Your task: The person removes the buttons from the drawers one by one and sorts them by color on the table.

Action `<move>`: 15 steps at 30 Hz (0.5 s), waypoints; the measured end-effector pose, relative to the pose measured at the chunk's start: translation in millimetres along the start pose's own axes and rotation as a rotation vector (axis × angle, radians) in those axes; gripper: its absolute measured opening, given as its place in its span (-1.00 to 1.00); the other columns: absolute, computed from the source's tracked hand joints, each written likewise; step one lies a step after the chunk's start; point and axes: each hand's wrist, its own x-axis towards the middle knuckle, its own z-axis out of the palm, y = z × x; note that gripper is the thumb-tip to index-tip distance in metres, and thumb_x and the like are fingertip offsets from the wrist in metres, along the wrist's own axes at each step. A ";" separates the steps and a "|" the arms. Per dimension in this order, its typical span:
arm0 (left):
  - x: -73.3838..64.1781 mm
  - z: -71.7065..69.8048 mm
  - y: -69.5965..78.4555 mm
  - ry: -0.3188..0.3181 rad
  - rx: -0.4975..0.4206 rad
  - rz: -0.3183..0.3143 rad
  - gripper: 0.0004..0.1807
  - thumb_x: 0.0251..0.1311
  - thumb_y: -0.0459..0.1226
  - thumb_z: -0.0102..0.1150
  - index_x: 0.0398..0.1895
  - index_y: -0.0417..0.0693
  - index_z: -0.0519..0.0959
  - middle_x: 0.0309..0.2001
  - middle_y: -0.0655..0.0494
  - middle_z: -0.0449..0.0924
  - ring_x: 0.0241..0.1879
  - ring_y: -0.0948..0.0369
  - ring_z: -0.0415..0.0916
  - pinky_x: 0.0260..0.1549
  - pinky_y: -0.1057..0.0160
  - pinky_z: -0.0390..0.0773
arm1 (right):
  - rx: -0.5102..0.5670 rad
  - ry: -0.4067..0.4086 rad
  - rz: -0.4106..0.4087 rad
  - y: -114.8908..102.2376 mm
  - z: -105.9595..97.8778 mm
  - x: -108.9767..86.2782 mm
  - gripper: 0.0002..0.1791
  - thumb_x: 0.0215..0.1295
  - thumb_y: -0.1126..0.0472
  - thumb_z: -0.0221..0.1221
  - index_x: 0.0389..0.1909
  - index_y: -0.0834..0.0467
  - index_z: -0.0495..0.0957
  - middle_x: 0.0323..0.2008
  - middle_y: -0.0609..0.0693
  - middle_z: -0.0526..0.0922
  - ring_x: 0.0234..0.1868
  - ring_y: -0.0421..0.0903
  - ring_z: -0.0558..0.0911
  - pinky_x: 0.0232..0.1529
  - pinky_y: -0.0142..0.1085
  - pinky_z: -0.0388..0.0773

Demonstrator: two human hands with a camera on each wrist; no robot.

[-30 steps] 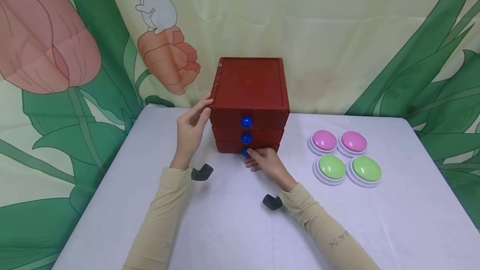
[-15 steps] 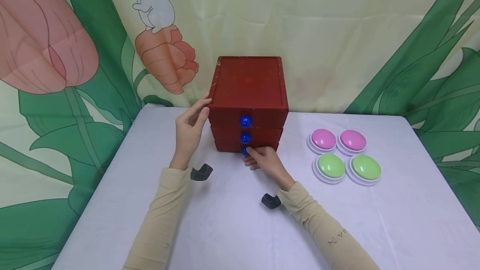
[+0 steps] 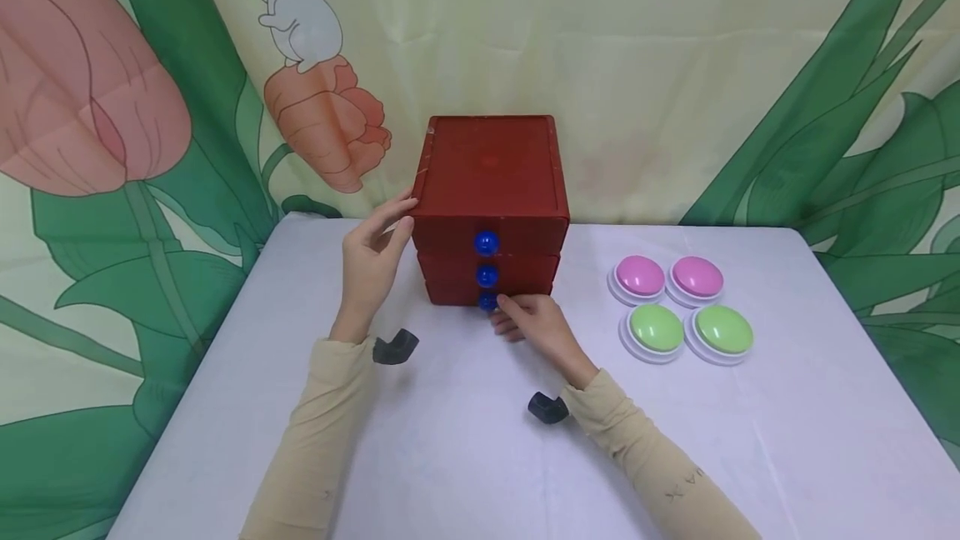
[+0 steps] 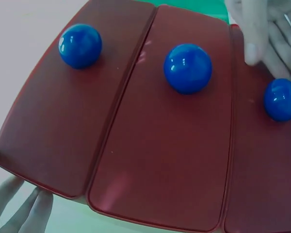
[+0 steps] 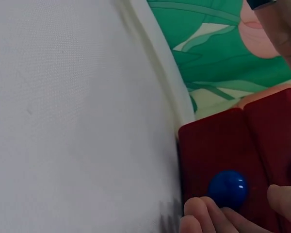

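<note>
A dark red chest of three drawers stands at the back of the table, each drawer front bearing a round blue knob; all the drawers look closed. My left hand rests its fairly straight fingers against the chest's upper left edge; fingertips show at that edge in the left wrist view. Beside the bottom blue knob is my right hand. Its thumb and fingers are spread apart around the knob's right side, not pinching it. In the right wrist view, the fingers lie close to that knob; contact is unclear.
Two pink push buttons and two green ones on white bases stand right of the chest. A white cloth covers the table. Behind hangs a printed curtain. A black bent piece sits by each wrist.
My right thumb has come off the bottom knob to its right, and the fingers have loosened. The left hand keeps its place on the chest. The head view has shifted slightly.
</note>
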 end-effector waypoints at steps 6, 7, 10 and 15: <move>-2.1 -1.2 0.9 0.035 0.096 0.028 -0.67 0.31 -0.47 0.15 0.12 -0.35 0.58 0.17 -0.16 0.59 0.16 0.07 0.55 0.11 0.15 0.61 | -0.156 0.068 -0.109 -15.6 -12.9 -15.5 -0.61 0.45 0.02 0.14 -0.05 0.29 0.67 -0.21 0.20 0.76 -0.24 0.11 0.75 -0.23 -0.27 0.69; -2.5 -1.7 -0.3 0.038 0.109 0.040 -0.67 0.30 -0.48 0.16 0.12 -0.33 0.59 0.17 -0.14 0.60 0.16 0.08 0.55 0.11 0.13 0.60 | -0.181 0.078 -0.138 -19.8 -15.1 -18.6 -0.63 0.45 0.05 0.14 -0.04 0.28 0.67 -0.21 0.20 0.76 -0.22 0.11 0.75 -0.21 -0.28 0.68; -4.2 -3.3 -4.9 0.044 0.147 0.086 -0.67 0.28 -0.47 0.20 0.11 -0.25 0.61 0.15 -0.06 0.61 0.17 0.12 0.54 0.12 0.12 0.60 | -0.235 0.109 -0.201 -32.3 -20.9 -28.0 -0.67 0.43 0.08 0.17 -0.02 0.24 0.67 -0.19 0.13 0.76 -0.15 0.07 0.73 -0.13 -0.25 0.68; -10.4 -3.8 3.0 0.044 0.230 0.185 -0.70 0.26 -0.44 0.24 0.06 -0.16 0.66 0.10 0.01 0.64 0.11 0.11 0.55 0.10 0.25 0.58 | -0.327 0.162 -0.273 -52.6 -29.9 -44.9 -0.68 0.41 0.11 0.20 0.06 0.20 0.64 -0.08 0.02 0.73 -0.09 -0.05 0.67 0.01 -0.09 0.66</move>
